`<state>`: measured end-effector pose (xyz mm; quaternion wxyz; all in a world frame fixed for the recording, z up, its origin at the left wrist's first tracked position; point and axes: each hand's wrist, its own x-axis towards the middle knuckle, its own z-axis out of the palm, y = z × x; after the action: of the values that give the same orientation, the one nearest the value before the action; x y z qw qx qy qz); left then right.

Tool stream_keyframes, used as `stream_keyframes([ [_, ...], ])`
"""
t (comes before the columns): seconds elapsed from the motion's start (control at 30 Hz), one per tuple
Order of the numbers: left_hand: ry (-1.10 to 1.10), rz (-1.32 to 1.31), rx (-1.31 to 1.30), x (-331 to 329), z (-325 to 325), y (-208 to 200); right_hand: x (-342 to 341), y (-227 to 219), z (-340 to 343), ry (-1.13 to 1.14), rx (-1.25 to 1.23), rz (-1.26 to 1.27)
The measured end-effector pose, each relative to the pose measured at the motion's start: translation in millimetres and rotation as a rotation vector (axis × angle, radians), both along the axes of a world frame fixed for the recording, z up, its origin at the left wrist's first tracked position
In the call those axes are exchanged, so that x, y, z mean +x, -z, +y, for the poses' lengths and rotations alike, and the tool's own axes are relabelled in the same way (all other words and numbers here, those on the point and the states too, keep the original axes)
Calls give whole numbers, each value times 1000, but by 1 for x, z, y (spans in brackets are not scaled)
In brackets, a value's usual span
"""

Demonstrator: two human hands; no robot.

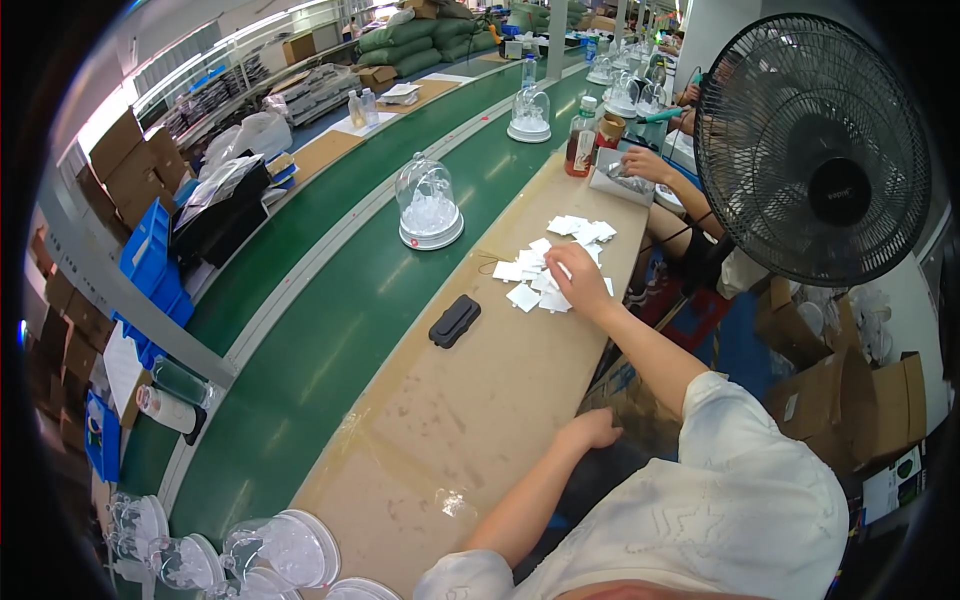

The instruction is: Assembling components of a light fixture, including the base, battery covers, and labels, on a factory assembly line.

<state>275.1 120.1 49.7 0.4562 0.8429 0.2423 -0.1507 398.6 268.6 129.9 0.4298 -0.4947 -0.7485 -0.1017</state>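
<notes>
My right hand (577,280) reaches over a loose pile of thin white square pieces (523,297), its fingers bent and pinched together at one of them. The piece under the fingertips is mostly covered by the hand. More white squares (590,230) lie just beyond. My left hand (593,428) rests at the right edge of the tan worktable (430,420), fingers curled in, with nothing visible in it. A small black oblong case (455,321) lies on the table left of the pile.
Clear domes on white bases (431,215) stand on the green conveyor (330,370); several more domes (285,550) sit at the lower left. A bottle of reddish drink (580,140) stands beyond the squares, near a co-worker's hand (648,163). A black fan (810,150) rises at right.
</notes>
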Motion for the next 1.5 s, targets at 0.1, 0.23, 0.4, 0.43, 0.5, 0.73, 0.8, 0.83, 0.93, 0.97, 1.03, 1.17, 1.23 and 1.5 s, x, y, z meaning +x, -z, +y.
stream_keyframes([
  [0.1, -8, -3, -14, 4, -1, 3, -15, -13, 11, 13, 30, 308],
  [0.23, -41, -17, -1, 0, -5, 4, -73, -30, 21, -196, -394, 873],
  [0.4, -19, -97, -1, 6, -12, 34, -180, -5, 13, -612, -951, 836],
  [0.43, -34, -244, 117, 1, -16, 38, -203, -2, 6, -708, -1030, 749],
  [0.5, -39, -292, 254, -9, -17, 0, -238, 7, -6, -859, -1150, 653],
  [0.73, -60, -378, -323, -75, -21, -68, -289, 42, -10, -1025, -1125, 717],
  [0.8, -25, -435, -500, -78, 3, -90, -291, 53, -10, -1005, -1178, 914],
  [0.83, -19, -225, -423, -82, 31, -122, -286, 53, -5, -1004, -1174, 926],
  [0.93, -465, -405, -76, -131, 85, -176, -302, 46, -27, -1000, -1063, 772],
  [0.97, -571, -338, 142, -131, 125, -203, -316, 64, -32, -964, -1069, 1089],
  [1.03, -1075, -801, 374, -122, 190, -206, -299, 86, -11, -1016, -718, 845],
  [1.17, -1264, -695, 896, -144, 297, -203, -307, 94, -8, -970, -446, 642],
  [1.23, -1103, -357, 717, -165, 336, -187, -303, 94, -5, -1023, -494, 556],
  [1.5, -873, -384, 661, -181, 396, -122, -282, 37, -8, -916, -1016, 570],
])
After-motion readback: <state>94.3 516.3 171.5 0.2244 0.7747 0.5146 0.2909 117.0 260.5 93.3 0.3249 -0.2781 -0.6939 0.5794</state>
